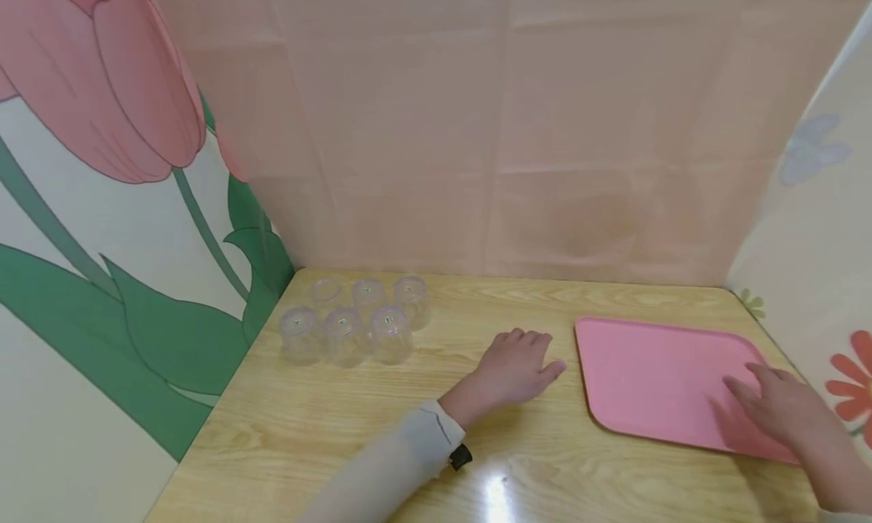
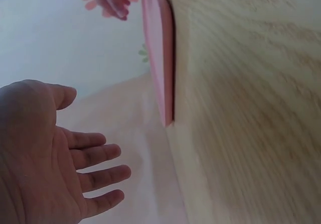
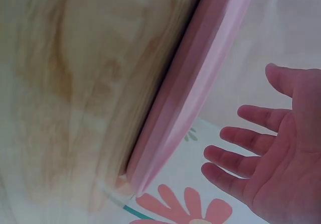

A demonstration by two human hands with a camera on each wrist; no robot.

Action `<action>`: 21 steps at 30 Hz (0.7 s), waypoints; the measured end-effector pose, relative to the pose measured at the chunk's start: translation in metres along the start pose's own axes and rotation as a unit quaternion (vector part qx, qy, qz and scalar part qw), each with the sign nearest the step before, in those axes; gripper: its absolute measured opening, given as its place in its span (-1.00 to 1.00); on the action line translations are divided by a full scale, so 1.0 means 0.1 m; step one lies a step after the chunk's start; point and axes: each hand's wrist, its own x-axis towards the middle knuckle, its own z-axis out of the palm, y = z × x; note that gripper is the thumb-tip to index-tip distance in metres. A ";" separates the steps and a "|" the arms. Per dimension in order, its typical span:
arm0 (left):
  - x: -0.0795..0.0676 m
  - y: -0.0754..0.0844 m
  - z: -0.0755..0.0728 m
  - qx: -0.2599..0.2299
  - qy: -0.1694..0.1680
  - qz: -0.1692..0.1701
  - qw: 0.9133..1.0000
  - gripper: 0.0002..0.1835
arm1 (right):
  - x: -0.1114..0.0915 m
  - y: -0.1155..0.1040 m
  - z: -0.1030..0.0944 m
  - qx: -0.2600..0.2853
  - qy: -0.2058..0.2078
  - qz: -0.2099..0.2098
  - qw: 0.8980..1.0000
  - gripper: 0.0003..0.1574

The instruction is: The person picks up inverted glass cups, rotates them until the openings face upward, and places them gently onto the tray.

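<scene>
A flat pink tray (image 1: 668,379) with a low raised rim lies on the right part of the wooden table. My right hand (image 1: 783,406) hovers over the tray's right side, fingers extended; the right wrist view shows this hand (image 3: 281,158) apart from the tray's edge (image 3: 185,98). Left of the tray, my left hand (image 1: 514,368) is held above the table with its fingers loosely straight. In the left wrist view that palm (image 2: 40,158) is bare, and the tray (image 2: 163,58) stands off from it. Neither hand holds anything.
Several clear glasses (image 1: 346,337) stand upside down in two rows at the table's back left. The wooden table (image 1: 272,447) meets a plain pinkish backdrop (image 1: 504,129) behind, with flower-printed panels (image 1: 102,167) at the sides.
</scene>
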 end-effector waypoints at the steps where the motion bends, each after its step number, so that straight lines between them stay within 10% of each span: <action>1: 0.02 0.02 0.01 -0.002 -0.004 -0.001 1.000 -0.29 | 0.00 0.02 0.00 0.001 0.001 0.000 1.000 -0.01; 21: 0.26 0.29 0.18 -0.017 -0.028 -0.013 0.999 -0.30 | 0.07 0.41 0.11 -0.014 0.000 -0.001 1.000 -0.10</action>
